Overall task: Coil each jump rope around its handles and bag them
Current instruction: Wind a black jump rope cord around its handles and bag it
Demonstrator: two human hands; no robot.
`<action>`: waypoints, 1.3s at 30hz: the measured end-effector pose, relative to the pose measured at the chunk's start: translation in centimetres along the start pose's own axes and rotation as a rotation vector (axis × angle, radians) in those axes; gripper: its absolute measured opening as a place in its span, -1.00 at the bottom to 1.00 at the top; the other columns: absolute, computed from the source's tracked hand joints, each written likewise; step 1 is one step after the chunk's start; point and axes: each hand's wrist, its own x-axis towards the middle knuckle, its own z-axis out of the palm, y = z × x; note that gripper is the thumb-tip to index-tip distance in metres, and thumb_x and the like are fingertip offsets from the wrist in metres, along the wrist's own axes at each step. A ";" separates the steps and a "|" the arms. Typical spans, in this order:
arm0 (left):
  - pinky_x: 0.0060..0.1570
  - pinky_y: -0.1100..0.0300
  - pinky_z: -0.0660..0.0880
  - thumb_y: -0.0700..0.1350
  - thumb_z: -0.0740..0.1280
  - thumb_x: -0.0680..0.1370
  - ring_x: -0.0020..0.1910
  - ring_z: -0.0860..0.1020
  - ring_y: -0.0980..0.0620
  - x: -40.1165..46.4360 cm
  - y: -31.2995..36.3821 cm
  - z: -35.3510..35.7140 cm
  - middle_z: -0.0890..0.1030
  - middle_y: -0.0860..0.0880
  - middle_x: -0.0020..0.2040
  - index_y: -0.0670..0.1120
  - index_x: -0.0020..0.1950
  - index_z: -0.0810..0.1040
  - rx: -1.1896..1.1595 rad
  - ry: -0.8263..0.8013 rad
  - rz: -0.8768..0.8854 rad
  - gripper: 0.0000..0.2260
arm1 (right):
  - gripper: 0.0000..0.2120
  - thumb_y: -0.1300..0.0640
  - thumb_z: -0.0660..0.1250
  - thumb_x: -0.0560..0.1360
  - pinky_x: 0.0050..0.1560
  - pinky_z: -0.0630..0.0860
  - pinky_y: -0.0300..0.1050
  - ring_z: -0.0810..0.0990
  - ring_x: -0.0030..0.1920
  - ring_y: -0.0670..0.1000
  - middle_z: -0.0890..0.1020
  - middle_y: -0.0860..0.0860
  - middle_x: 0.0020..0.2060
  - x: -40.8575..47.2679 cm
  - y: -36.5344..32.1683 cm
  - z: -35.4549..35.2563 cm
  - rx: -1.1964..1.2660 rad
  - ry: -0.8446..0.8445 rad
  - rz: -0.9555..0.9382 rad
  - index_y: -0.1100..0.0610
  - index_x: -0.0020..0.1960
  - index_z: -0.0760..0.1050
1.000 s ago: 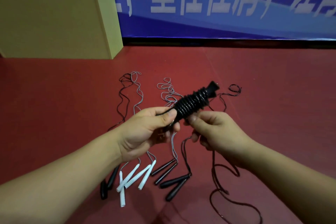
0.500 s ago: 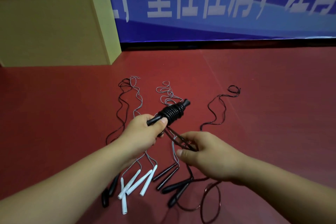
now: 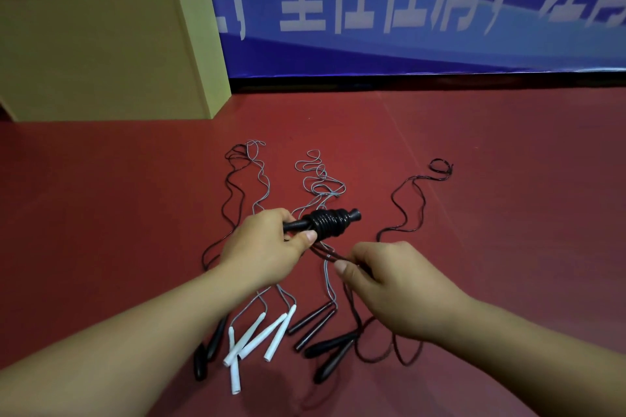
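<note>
My left hand (image 3: 267, 247) gripped the handles (image 3: 298, 224), coil (image 3: 330, 222) half wound. Right hand (image 3: 403, 284) pinched the cord (image 3: 327, 252); slack there could've let wraps slip off

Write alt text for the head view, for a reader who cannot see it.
Two bare hands work a black jump rope: the left hand holds its handles, partly wrapped in a coil, while the right hand pinches the loose cord. Below, on the red floor, lie more uncoiled ropes with white handles and black handles.
</note>
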 end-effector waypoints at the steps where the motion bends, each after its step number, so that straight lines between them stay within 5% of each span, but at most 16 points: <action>1: -0.33 0.17 0.35 0.17 0.39 0.49 -0.31 0.53 0.03 0.1 -0.1 -0.1 0.53 0.10 -0.35 0.03 -0.24 0.47 0.025 0.008 -0.009 -0.74 | -0.59 -0.20 0.12 0.59 -0.31 0.34 -0.02 0.45 -0.33 0.07 0.45 -0.02 -0.42 0.0 -0.1 -0.1 -0.049 0.026 -0.015 0.05 -0.30 0.31; 5: -0.38 0.19 0.30 0.17 0.45 0.43 -0.38 0.49 0.03 0.2 -0.2 -0.5 0.50 0.06 -0.41 0.01 -0.31 0.48 0.060 -0.005 -0.013 -0.70 | -0.57 -0.22 0.08 0.59 -0.39 0.24 -0.04 0.40 -0.34 0.10 0.35 -0.06 -0.46 0.2 0.1 -0.7 -0.163 0.099 -0.076 -0.01 -0.35 0.21; 12: -0.36 0.17 0.33 0.19 0.46 0.41 -0.39 0.47 0.04 0.1 -0.8 -0.2 0.49 0.07 -0.41 0.03 -0.27 0.50 0.066 -0.082 0.067 -0.71 | -0.62 -0.23 0.10 0.58 -0.30 0.41 -0.01 0.51 -0.26 0.12 0.48 -0.04 -0.36 0.7 1.1 -1.3 -0.211 0.175 -0.066 0.05 -0.12 0.46; 18: -0.34 0.16 0.32 0.09 0.37 0.52 -0.39 0.42 0.16 -1.1 -0.2 0.1 0.46 0.10 -0.40 0.12 -0.22 0.47 0.101 -0.289 0.302 -0.83 | -0.72 -0.21 0.13 0.58 -0.26 0.26 -0.07 0.43 -0.23 0.05 0.37 -0.12 -0.37 0.9 1.6 -2.1 -0.272 0.187 -0.078 -0.04 -0.12 0.42; 27: -0.40 0.29 0.25 -0.04 0.32 0.58 -0.43 0.34 0.17 -2.3 1.0 0.1 0.41 0.16 -0.44 0.05 -0.11 0.49 -0.001 -0.479 0.458 -0.93 | -0.65 -0.29 0.14 0.53 -0.24 0.34 -0.07 0.52 -0.13 0.04 0.46 -0.14 -0.26 1.3 2.6 -2.0 -0.274 0.215 -0.117 -0.03 -0.08 0.47; 31: -0.26 0.15 0.34 -0.02 0.32 0.54 -0.35 0.38 0.11 -2.1 1.0 -0.3 0.47 0.03 -0.33 0.03 -0.08 0.54 -0.244 -0.529 0.421 -0.95 | -0.57 -0.34 0.26 0.42 -0.28 0.48 -0.08 0.54 -0.26 -0.04 0.57 -0.07 -0.34 1.9 4.2 -2.3 -0.083 0.216 -0.003 0.03 -0.15 0.56; 33: -0.22 0.11 0.36 0.01 0.31 0.50 -0.31 0.42 0.05 -2.1 0.9 -0.5 0.50 0.01 -0.31 0.00 -0.09 0.55 -0.356 -0.584 0.372 -0.90 | -0.62 -0.28 0.38 0.38 -0.40 0.37 -0.32 0.47 -0.39 -0.17 0.53 -0.09 -0.43 2.2 4.6 -2.6 0.029 0.178 0.026 0.05 -0.21 0.57; 39: -0.29 0.24 0.45 -0.12 0.32 0.49 -0.38 0.45 0.09 -2.6 1.9 -1.4 0.49 0.01 -0.35 -0.12 -0.15 0.49 -0.805 -0.723 0.219 -0.92 | -0.66 -0.05 0.44 0.40 -0.45 0.29 -0.36 0.32 -0.48 -0.17 0.42 -0.11 -0.47 2.1 4.4 -2.5 0.584 0.078 0.078 0.25 -0.13 0.54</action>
